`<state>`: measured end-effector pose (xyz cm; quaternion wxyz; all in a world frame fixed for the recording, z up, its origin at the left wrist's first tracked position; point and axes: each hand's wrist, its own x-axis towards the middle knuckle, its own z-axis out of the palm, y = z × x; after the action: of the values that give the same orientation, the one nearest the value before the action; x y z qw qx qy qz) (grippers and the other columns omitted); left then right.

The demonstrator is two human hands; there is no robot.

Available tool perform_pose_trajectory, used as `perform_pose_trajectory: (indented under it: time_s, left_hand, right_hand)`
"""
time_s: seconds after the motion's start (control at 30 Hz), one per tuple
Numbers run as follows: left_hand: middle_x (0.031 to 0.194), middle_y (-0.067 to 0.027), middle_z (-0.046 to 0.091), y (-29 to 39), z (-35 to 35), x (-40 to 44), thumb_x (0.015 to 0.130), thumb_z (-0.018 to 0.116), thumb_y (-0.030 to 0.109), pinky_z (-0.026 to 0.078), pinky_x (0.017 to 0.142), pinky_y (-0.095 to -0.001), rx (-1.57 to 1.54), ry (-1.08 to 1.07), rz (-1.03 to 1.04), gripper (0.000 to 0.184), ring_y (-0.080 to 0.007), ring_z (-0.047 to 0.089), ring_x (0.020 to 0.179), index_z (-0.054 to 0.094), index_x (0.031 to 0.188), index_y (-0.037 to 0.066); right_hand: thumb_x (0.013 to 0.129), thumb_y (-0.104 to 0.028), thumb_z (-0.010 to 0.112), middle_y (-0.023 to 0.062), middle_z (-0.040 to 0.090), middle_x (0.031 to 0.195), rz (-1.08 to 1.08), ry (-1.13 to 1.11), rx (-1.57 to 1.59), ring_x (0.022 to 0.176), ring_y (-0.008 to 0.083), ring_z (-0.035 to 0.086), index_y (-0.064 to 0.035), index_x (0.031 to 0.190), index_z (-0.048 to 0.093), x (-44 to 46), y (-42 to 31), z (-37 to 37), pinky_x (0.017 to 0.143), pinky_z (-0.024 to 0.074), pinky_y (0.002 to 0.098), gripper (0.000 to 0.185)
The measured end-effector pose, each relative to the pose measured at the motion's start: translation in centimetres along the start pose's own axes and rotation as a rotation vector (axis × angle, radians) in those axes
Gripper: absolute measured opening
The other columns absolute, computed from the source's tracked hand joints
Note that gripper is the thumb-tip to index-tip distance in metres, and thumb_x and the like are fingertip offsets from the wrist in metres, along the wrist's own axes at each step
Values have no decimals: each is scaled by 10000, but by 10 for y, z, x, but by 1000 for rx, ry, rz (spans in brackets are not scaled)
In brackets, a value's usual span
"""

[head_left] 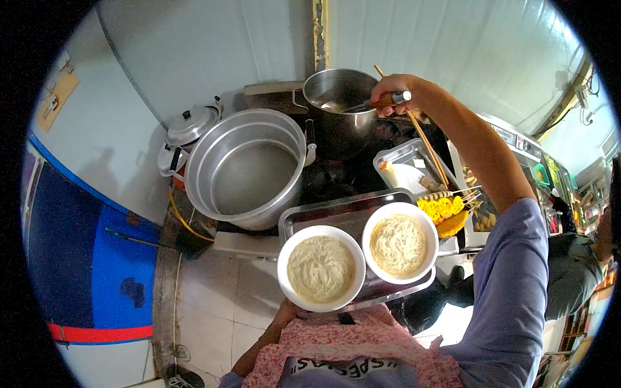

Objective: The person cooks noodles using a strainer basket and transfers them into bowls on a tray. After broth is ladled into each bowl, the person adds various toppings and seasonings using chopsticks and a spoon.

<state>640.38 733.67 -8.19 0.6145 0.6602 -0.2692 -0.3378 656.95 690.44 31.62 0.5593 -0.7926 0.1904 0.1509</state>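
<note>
My right hand (392, 96) is closed around the wooden handle of a utensil (383, 101), whose metal part reaches over the rim of a tall steel pot (341, 119). A pair of chopsticks (428, 147) slants past that hand down to a small metal tray (409, 173). My left hand (284, 313) is at the front edge of a dark tray (317, 210), below the left bowl, its fingers mostly hidden. On the tray stand two white bowls of noodles in liquid, the left bowl (321, 266) and the right bowl (399, 242).
A large aluminium pot (249, 168) stands left of the steel pot, with a lidded pot (191, 124) behind it. Skewered yellow food (443, 210) lies right of the bowls. Another person (574, 271) is at the far right. A yellow hose (183, 216) hangs at left.
</note>
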Motion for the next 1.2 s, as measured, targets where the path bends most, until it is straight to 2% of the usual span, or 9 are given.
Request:
perform_pose_trajectory:
  time_s: [0.17,0.4,0.67,0.87,0.93,1.07,1.13,1.17,1.2]
  left_hand:
    - [1131,-131,481,-4,8,-4,720,692,292,439,839,-371,1,-1,27,473,-233,497,1043,526,1075,27]
    - [1124,-130,478,-6,7,-11,723,688,292,440,837,-368,1,-6,74,460,-233,497,1038,529,1064,27]
    - [1116,-129,475,-7,11,-8,727,684,293,440,835,-365,7,-6,226,445,-233,497,1033,533,1051,27]
    - [1127,-125,460,-34,9,-3,716,671,257,438,850,-360,-10,11,451,400,-232,493,1037,550,1022,29]
    - [1138,-144,466,-31,12,-6,655,643,110,433,883,-381,-81,43,303,327,-260,493,1060,555,952,7]
    - [1104,-158,497,34,17,-7,611,628,-35,447,844,-372,222,149,462,368,-252,500,1054,527,961,17]
    - [1070,-152,518,32,9,-5,623,701,7,419,830,-369,554,157,738,486,-208,518,993,501,1062,65]
    - [1029,-161,537,20,8,-8,615,697,2,438,798,-381,409,44,441,475,-249,541,951,492,1041,43]
    - [993,-155,554,8,10,-1,611,694,-2,449,784,-384,183,84,400,430,-269,554,934,505,996,36]
  right_hand:
    - [808,-183,527,107,569,585,-49,-70,139,418,131,508,-23,763,554,-9,32,-10,299,329,222,168]
    - [761,-68,533,196,578,726,-178,-176,373,480,174,539,114,897,520,-47,50,-14,298,359,197,227]
    - [770,-76,522,166,580,676,-197,81,488,457,161,510,67,804,542,-117,38,8,325,374,220,149]
    - [759,-75,549,233,569,847,-206,197,367,480,120,479,142,1082,483,-177,25,25,345,399,161,395]
    - [758,-88,550,219,573,838,-218,242,326,464,114,472,134,1114,481,-188,23,29,340,395,161,425]
    - [742,-100,556,216,566,854,-333,170,318,526,116,498,138,1122,476,-210,29,18,436,454,166,455]
    - [738,-87,543,223,565,883,-324,233,308,587,141,529,141,1135,468,-232,22,27,493,484,177,464]
    - [737,-81,538,226,566,888,-344,290,304,597,148,535,142,1141,464,-249,19,42,497,486,178,467]
    - [736,-75,532,229,567,894,-362,347,300,607,154,541,142,1147,461,-257,19,52,500,488,179,470]
